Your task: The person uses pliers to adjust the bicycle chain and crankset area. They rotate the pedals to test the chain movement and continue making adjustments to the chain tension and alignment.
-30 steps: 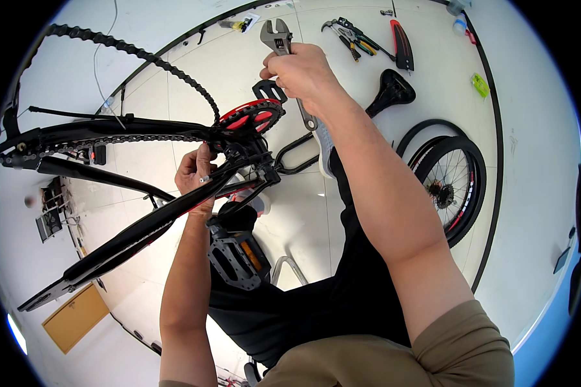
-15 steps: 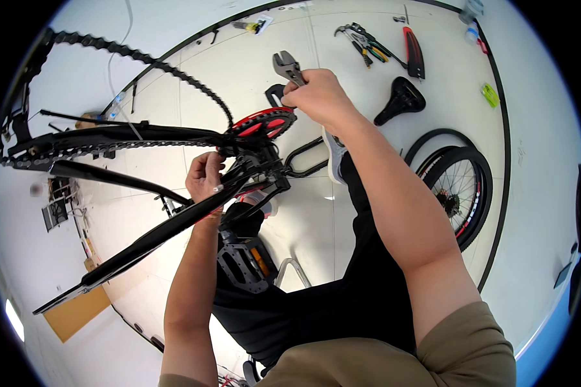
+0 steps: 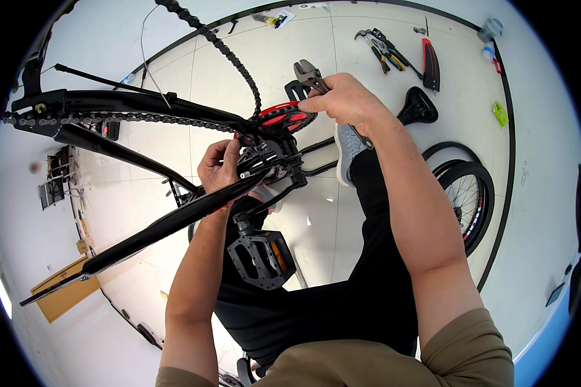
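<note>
A black bicycle frame (image 3: 134, 109) lies across my view, with a loose chain (image 3: 231, 59) above it and a red-and-black chainring (image 3: 292, 122) at the bottom bracket. My right hand (image 3: 348, 100) is closed on a grey adjustable wrench (image 3: 308, 73), jaws up, beside the chainring and a black pedal behind it. My left hand (image 3: 219, 164) is at the underside of the bracket, fingers bent against it; what its fingertips hold is too small to make out. A second pedal (image 3: 253, 259) hangs below, over my legs.
On the tiled floor lie a saddle (image 3: 419, 106), wheels with tyres (image 3: 471, 206), pliers and a hammer (image 3: 384, 53), a red-and-black mudguard (image 3: 430, 64) and a green packet (image 3: 499, 114). A cardboard sheet (image 3: 66, 295) is at the lower left.
My right hand with the wrench has moved down and rightward in the view. My left hand shifted rightward and stays at the bracket; the frame and chain appear shifted too.
</note>
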Tool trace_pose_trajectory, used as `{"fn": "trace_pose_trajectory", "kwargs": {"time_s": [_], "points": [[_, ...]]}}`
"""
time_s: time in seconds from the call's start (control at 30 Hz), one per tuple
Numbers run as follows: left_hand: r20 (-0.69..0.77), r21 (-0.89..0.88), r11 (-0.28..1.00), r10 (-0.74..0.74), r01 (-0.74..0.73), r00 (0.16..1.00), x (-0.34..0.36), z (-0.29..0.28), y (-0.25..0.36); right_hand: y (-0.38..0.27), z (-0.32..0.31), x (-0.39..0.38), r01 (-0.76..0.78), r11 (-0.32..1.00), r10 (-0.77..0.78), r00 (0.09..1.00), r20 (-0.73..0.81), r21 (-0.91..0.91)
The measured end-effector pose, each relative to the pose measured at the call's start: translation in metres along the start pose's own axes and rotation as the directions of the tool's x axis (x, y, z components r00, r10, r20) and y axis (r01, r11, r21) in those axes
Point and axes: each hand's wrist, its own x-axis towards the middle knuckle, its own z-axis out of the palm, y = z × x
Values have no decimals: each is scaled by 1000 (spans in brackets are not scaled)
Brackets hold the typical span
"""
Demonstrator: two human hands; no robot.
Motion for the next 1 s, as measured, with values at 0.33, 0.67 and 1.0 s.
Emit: {"fn": "trace_pose_trajectory", "kwargs": {"time_s": [0.33,0.67,1.0], "points": [[-22,-89,995,-37,35,999,3,0,2,-9,-2,-6,-7,998,8,1000,22,-56],[12,-126,991,-50,51,999,4,2,7,-5,3,-2,39,998,-39,999,-8,46],[10,-114,993,-34,35,999,3,3,8,-7,-2,1,16,997,-15,1000,14,-74]]}}
